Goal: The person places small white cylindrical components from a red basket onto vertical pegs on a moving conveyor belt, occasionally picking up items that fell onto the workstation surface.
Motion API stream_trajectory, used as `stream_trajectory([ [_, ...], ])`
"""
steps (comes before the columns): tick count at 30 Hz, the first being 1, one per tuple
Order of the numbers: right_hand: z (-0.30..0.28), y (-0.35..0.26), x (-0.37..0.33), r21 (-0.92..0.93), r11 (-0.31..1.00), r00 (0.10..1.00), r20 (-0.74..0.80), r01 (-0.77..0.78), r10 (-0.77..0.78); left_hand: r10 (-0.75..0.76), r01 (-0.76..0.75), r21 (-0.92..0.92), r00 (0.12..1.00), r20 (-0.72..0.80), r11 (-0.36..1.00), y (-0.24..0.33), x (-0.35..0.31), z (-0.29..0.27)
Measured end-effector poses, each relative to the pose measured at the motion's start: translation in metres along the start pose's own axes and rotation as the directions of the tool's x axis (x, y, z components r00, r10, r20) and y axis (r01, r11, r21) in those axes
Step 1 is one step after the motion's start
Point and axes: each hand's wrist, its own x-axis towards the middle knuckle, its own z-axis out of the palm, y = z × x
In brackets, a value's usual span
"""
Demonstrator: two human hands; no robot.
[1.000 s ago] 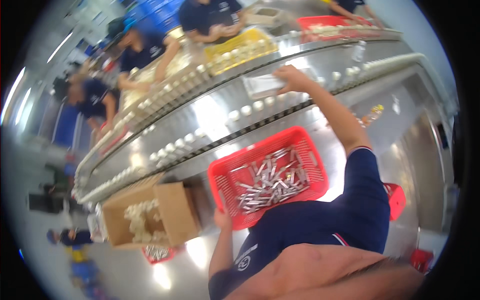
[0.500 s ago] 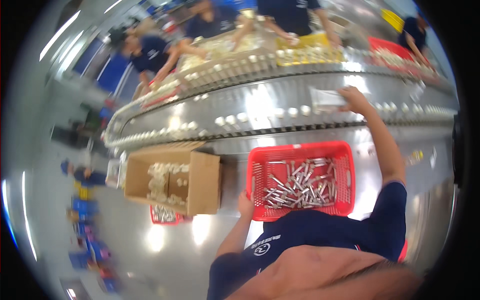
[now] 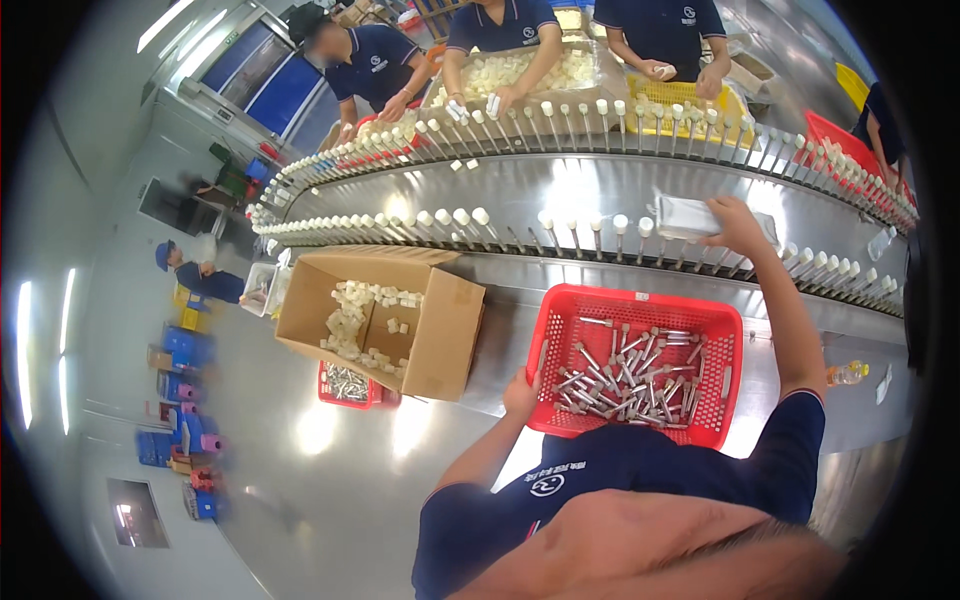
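Note:
My left hand (image 3: 521, 394) grips the left rim of a red plastic basket (image 3: 640, 297), its fingers partly hidden by the wall. Inside lie loose metal rods (image 3: 622, 377) with pale, blocky ends, in a jumble. My right arm reaches past the basket's right side. At the far end of that arm, my right hand (image 3: 738, 228) is closed on the right part of a flat white package (image 3: 686, 216) in shiny wrap. The package is over the near row of a looped conveyor (image 3: 520, 190), among upright metal pins topped with white caps (image 3: 620, 222).
A cardboard box (image 3: 440, 335) of white pieces stands left of the basket, with a smaller red basket (image 3: 345, 385) below it. Co-workers (image 3: 505, 40) handle white pieces across the conveyor. A yellow basket (image 3: 690, 95) stands there. A small bottle (image 3: 848, 373) lies at right.
The whole scene has shifted rightward in the picture and is sharper now. My left hand stays on the basket and my right hand on the white package.

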Motion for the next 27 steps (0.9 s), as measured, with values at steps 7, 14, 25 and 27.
stream_trajectory([
  [7, -0.025, -0.013, 0.009, 0.013, 0.997, 0.995, -0.063, -0.082, 0.082, 0.01, -0.009, -0.022, 1.0, 0.019, 1.0, -0.004, 0.003, -0.007],
  [14, 0.03, -0.084, 0.077, 0.093, 0.983, 0.987, -0.022, 0.159, -0.157, 0.001, -0.003, 0.075, 1.0, 0.028, 0.997, 0.002, -0.002, -0.005],
  [25, 0.018, -0.082, 0.071, -0.002, 0.993, 0.99, 0.08, 0.116, -0.115, -0.047, -0.141, -0.463, 0.927, -0.372, 0.875, 0.012, 0.05, -0.03],
  [27, 0.017, -0.111, 0.094, 0.013, 0.983, 0.982, -0.027, 0.185, -0.185, -0.078, -0.189, -0.623, 0.924, -0.375, 0.759, 0.022, 0.105, -0.049],
])
